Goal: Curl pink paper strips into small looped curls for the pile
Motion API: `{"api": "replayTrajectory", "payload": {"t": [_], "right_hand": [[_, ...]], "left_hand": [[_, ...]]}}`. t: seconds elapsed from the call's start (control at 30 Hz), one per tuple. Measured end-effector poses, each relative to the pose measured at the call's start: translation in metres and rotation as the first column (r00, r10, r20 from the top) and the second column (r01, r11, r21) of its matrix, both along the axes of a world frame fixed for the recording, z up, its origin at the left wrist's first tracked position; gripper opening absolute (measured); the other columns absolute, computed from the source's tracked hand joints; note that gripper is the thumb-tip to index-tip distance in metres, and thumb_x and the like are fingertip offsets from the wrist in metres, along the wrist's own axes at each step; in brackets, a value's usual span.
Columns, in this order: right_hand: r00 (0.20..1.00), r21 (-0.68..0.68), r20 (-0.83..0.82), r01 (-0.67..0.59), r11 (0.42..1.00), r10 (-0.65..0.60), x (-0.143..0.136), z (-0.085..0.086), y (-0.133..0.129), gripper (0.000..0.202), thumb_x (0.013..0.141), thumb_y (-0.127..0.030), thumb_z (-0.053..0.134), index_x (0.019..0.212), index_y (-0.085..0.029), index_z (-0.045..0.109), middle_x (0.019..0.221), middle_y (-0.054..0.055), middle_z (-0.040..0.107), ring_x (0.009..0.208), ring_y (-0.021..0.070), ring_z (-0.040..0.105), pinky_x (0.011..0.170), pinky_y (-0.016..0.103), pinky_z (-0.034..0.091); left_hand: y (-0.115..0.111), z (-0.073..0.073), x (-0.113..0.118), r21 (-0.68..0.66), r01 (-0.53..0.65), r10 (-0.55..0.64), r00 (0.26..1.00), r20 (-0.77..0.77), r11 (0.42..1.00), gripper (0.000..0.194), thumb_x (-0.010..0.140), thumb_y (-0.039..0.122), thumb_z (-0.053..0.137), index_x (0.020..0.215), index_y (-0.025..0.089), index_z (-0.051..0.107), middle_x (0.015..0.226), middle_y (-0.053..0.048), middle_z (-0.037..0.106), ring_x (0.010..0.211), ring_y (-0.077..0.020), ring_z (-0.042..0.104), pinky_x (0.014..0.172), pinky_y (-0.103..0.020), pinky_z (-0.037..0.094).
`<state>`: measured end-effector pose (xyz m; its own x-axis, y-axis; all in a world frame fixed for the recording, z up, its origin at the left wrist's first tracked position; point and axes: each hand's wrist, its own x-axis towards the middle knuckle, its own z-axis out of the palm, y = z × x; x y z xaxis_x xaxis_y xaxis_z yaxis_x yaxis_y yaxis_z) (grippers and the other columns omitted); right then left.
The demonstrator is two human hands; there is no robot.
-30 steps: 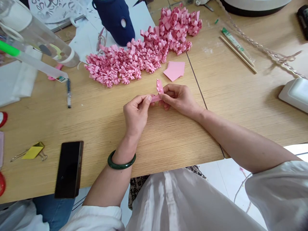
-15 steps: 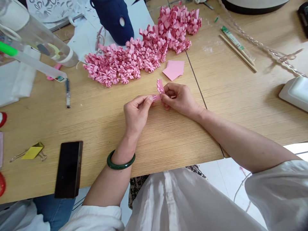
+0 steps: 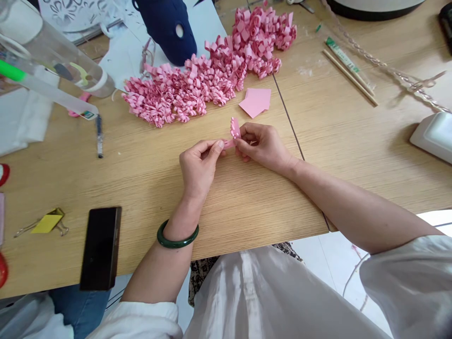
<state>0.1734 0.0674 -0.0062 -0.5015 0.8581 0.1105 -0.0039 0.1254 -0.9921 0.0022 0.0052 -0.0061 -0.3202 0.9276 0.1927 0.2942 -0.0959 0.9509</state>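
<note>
A small pink paper strip [image 3: 236, 128] with curled, fringe-cut edges is pinched between my two hands above the table. My left hand [image 3: 200, 162] grips its left end between thumb and forefinger; a green bangle circles that wrist. On the other side, my right hand [image 3: 262, 145] pinches the strip near its upright curled part, fingers folded. Just beyond lie flat pink paper pieces [image 3: 255, 102], overlapping. Behind them spreads a long heap of curled pink paper fringes [image 3: 190, 89].
A dark blue bottle [image 3: 167, 30] stands behind the heap. At the left are a clear bottle [image 3: 74, 59], a pen [image 3: 99, 136], a yellow binder clip [image 3: 49, 221] and a black phone [image 3: 100, 248]. Wrapped chopsticks [image 3: 349, 75] and a braided cord [image 3: 391, 70] lie at right.
My left hand has shifted very slightly left. The strip's upright part has tilted a little between my fingers; both hands keep their pinch.
</note>
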Motion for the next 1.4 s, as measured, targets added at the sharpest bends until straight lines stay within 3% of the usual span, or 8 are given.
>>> {"api": "replayTrajectory", "payload": {"t": [0.17, 0.4, 0.6, 0.97, 1.27, 1.4], "right_hand": [[1.000, -0.001, -0.005, -0.011, 1.000, 0.011, 0.000, -0.001, 0.001, 0.024, 0.100, -0.025, 0.072, 0.082, -0.020, 0.057, 0.066, -0.003, 0.063, 0.054, 0.0074, 0.056, 0.051, 0.020, 0.046], [1.000, -0.013, 0.000, -0.006, 1.000, 0.006, 0.000, 0.000, 0.000, 0.019, 0.099, -0.018, 0.070, 0.083, -0.019, 0.060, 0.065, -0.003, 0.063, 0.054, 0.0076, 0.056, 0.050, 0.019, 0.045], [0.999, -0.020, -0.024, -0.024, 1.000, 0.023, 0.000, 0.000, 0.000, 0.020, 0.099, -0.025, 0.073, 0.084, -0.019, 0.061, 0.066, -0.003, 0.064, 0.054, 0.0080, 0.056, 0.050, 0.020, 0.048], [0.999, -0.071, -0.034, -0.020, 0.997, 0.018, 0.000, 0.004, -0.001, 0.019, 0.101, -0.016, 0.068, 0.083, -0.016, 0.063, 0.065, -0.003, 0.062, 0.053, 0.0062, 0.055, 0.049, 0.017, 0.049], [0.999, -0.059, -0.032, -0.039, 0.998, 0.037, 0.001, 0.006, -0.001, 0.024, 0.103, -0.021, 0.070, 0.080, -0.016, 0.061, 0.060, -0.004, 0.060, 0.047, 0.0048, 0.051, 0.043, 0.015, 0.045], [1.000, -0.081, -0.013, 0.009, 0.997, -0.010, 0.001, 0.011, -0.002, 0.025, 0.104, -0.017, 0.066, 0.079, -0.017, 0.060, 0.061, -0.003, 0.061, 0.047, 0.0054, 0.053, 0.043, 0.015, 0.047]], "left_hand": [[-0.001, 0.001, 0.002, -0.010, -0.013, 0.013, 1.000, 0.022, 1.000, 0.015, 0.089, 0.036, 0.081, 0.083, 0.022, 0.084, 0.077, -0.001, 0.078, 0.076, -0.0155, 0.071, 0.081, -0.028, 0.058], [0.000, 0.001, 0.003, -0.004, -0.024, 0.024, 0.996, 0.089, 1.000, 0.014, 0.084, 0.032, 0.085, 0.076, 0.021, 0.081, 0.071, 0.001, 0.075, 0.070, -0.0132, 0.067, 0.075, -0.026, 0.055], [0.000, 0.002, 0.005, -0.001, -0.033, 0.033, 0.984, 0.173, 0.999, 0.015, 0.079, 0.031, 0.088, 0.071, 0.021, 0.079, 0.069, 0.001, 0.074, 0.069, -0.0126, 0.065, 0.071, -0.026, 0.054], [0.002, 0.005, 0.007, -0.002, -0.045, 0.044, 0.968, 0.248, 0.999, 0.019, 0.071, 0.030, 0.091, 0.066, 0.019, 0.076, 0.066, 0.002, 0.072, 0.065, -0.0111, 0.063, 0.067, -0.024, 0.053], [0.001, 0.003, 0.005, 0.003, -0.045, 0.044, 0.984, 0.175, 0.999, 0.028, 0.076, 0.039, 0.092, 0.065, 0.020, 0.074, 0.062, 0.003, 0.069, 0.061, -0.0103, 0.061, 0.064, -0.023, 0.052], [0.001, 0.005, 0.005, -0.057, -0.023, 0.034, 0.981, 0.190, 0.998, 0.038, 0.087, 0.056, 0.080, 0.078, 0.019, 0.079, 0.082, -0.004, 0.078, 0.078, -0.0162, 0.073, 0.077, -0.027, 0.061]]}}
